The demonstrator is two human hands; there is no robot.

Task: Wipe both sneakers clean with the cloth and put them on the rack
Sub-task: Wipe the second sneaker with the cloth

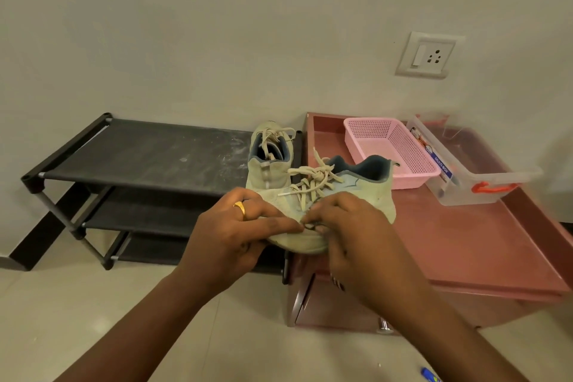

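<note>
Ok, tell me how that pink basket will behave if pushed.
The pink basket looks like thin plastic mesh and empty, so it is probably light and would slide easily. Low and wide, it is unlikely to tip. Its walls may flex.

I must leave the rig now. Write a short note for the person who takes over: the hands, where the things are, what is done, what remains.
Left hand grips the toe of the held sneaker. Right hand pinches at the same toe.
Other sneaker stands on the rack, top shelf, right end.
Cloth: not in view.
Done: one sneaker is on the rack. How clean either one is cannot be told.
Left: find the cloth, wipe if needed, and put the held sneaker on the rack.
</note>
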